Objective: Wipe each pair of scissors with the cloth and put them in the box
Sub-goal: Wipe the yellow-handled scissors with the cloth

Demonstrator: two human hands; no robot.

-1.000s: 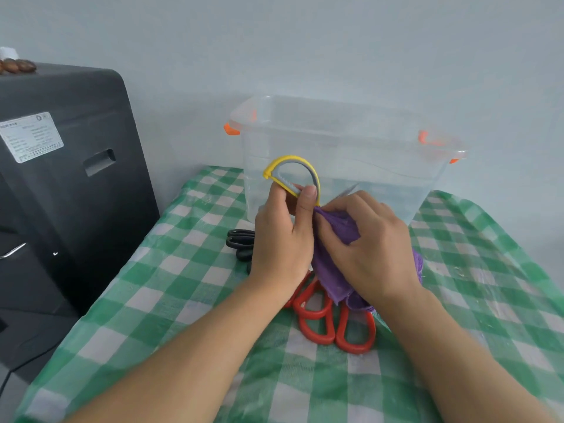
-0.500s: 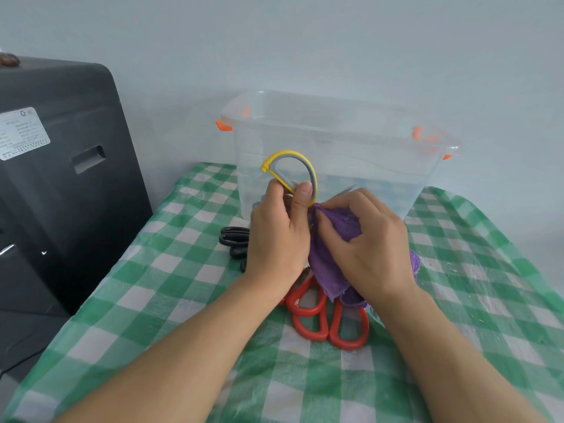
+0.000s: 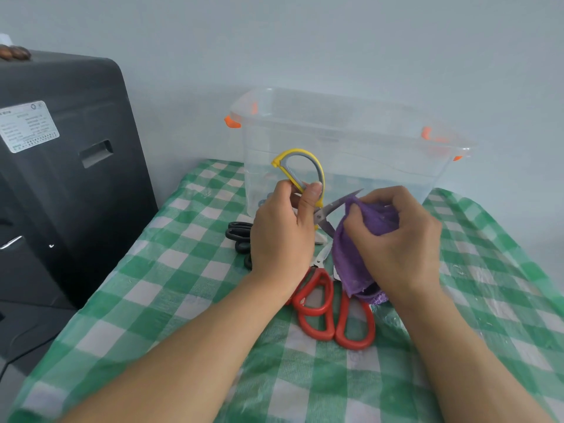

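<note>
Though cloth-wrapped, yellow-handled scissors (image 3: 300,174) agape.

The storage box (image 3: 351,154) is clear, smooth plastic with a faint sheen, and its orange clips (image 3: 232,122) look like opaque plastic. The yellow-handled scissors (image 3: 300,175) have a glossy plastic grip with a grey matt inner lining and bare, shiny metal blades. The purple cloth (image 3: 351,257) is soft, fuzzy fabric, matt. The red-handled scissors (image 3: 332,312) have smooth, glossy plastic loops; the black-handled scissors (image 3: 239,235) look like duller plastic. The green checked tablecloth (image 3: 171,285) on the tabletop looks slick and slightly wrinkled. The black cabinet (image 3: 61,166) is matt, with a paper-like label (image 3: 27,126).
</note>
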